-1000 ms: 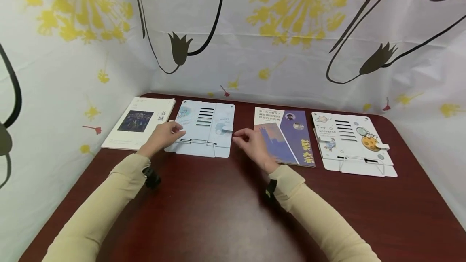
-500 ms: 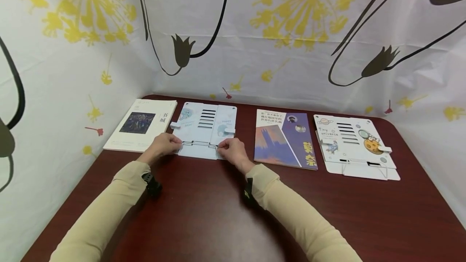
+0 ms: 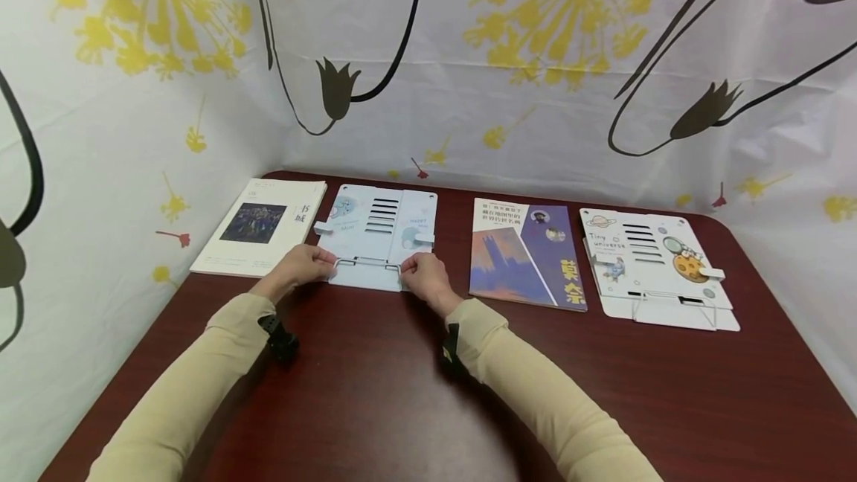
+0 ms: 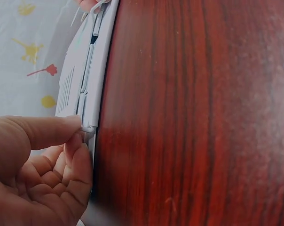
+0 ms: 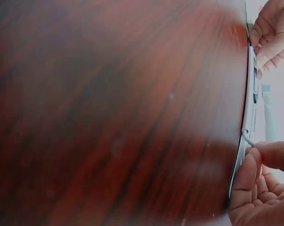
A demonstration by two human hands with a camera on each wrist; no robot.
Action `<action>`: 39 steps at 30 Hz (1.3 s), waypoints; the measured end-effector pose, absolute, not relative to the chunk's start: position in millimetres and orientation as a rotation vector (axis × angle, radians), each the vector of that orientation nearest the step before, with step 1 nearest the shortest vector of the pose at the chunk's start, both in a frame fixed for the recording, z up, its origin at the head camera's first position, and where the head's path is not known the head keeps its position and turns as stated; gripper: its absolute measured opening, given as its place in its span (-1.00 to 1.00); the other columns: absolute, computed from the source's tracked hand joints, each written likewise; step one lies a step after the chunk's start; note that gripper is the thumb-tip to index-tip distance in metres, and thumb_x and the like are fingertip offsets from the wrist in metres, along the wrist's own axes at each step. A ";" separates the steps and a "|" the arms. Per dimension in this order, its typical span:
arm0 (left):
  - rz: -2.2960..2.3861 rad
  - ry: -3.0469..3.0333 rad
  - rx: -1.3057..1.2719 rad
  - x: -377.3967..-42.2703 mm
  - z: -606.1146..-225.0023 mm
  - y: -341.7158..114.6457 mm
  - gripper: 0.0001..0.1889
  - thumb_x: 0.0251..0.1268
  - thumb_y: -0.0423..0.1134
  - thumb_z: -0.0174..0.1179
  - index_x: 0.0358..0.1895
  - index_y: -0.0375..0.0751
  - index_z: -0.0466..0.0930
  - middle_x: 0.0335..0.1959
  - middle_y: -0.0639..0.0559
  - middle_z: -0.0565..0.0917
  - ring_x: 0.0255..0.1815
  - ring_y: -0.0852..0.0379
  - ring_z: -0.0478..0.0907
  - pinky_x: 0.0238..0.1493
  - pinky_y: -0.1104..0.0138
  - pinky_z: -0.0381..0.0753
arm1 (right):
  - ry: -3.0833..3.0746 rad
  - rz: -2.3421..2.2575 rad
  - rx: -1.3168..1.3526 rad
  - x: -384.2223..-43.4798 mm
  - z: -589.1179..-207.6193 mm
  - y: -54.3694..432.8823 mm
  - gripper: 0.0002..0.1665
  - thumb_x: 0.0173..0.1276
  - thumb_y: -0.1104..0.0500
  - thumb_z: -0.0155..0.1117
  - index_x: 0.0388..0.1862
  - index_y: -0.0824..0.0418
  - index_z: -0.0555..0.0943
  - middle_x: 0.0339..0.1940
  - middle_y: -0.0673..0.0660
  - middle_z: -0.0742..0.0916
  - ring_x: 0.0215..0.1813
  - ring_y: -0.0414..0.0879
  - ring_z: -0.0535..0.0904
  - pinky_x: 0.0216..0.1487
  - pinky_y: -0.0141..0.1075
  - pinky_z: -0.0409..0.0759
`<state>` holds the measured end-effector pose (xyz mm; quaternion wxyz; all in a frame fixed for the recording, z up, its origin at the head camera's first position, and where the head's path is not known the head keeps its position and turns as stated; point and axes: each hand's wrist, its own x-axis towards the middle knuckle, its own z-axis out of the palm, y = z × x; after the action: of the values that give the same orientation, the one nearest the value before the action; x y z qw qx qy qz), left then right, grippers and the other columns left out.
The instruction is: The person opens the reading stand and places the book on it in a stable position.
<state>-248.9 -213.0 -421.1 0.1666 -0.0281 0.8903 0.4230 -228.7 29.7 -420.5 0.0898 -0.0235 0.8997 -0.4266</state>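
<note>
A pale blue folding book stand point(image 3: 398, 203) with slots and side clips lies flat near the back of the table. My left hand point(image 3: 299, 268) pinches the left end of the stand's wire leg at its lower edge. At the other end, my right hand point(image 3: 428, 280) grips the same wire between thumb and forefinger. In the left wrist view, the bent wire end point(image 4: 89, 128) sits between thumb and fingertips. The right wrist view shows the wire point(image 5: 248, 138) running from the stand's edge into the right hand's pinch.
Left of the stand lies a cream book point(image 3: 281, 236). To its right are a purple illustrated book point(image 3: 515, 259) and a second white book stand point(image 3: 643, 259) with a space print. All rest on a dark red wooden table point(image 3: 375, 393), with patterned cloth point(image 3: 428, 95) behind.
The right hand has moved left from beside the stand to its lower edge. My left hand has come down off the stand's left side. Both now pinch the wire leg.
</note>
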 end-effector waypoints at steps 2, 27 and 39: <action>1.198 2.535 -0.082 -248.7 -420.8 -212.3 -0.70 0.20 -0.37 0.20 -0.03 -0.46 0.55 -0.24 -0.17 0.66 -0.40 0.21 0.49 -0.35 0.46 0.46 | 2.674 -1.275 -0.064 -228.2 -420.3 29.7 -0.94 0.19 0.34 0.25 -0.34 0.26 0.65 -0.44 0.11 0.66 -0.44 -0.11 0.46 -0.44 -0.38 0.40; 1.347 2.525 0.039 -236.6 -425.9 -215.1 -0.74 0.14 -0.49 0.20 -0.08 -0.40 0.47 -0.27 -0.10 0.53 -0.27 0.08 0.42 -0.24 0.39 0.43 | 2.746 -1.080 -0.337 -219.3 -417.1 33.7 -0.94 0.26 0.30 0.13 -0.31 0.19 0.45 -0.45 0.05 0.53 -0.39 -0.09 0.40 -0.30 -0.31 0.30; 1.356 2.600 0.145 -231.7 -429.7 -218.0 -0.86 0.11 -0.51 0.24 -0.27 -0.36 0.50 -0.30 -0.12 0.59 -0.38 0.13 0.41 -0.31 0.37 0.39 | 2.841 -1.058 -0.531 -214.6 -420.2 32.8 -0.85 0.28 0.31 0.15 -0.39 0.17 0.37 -0.51 0.03 0.48 -0.45 -0.11 0.35 -0.39 -0.33 0.27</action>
<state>-231.7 -218.0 -429.7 0.1028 0.0492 0.8809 0.4595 -214.6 32.8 -420.2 0.0321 -0.1724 0.9226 -0.3436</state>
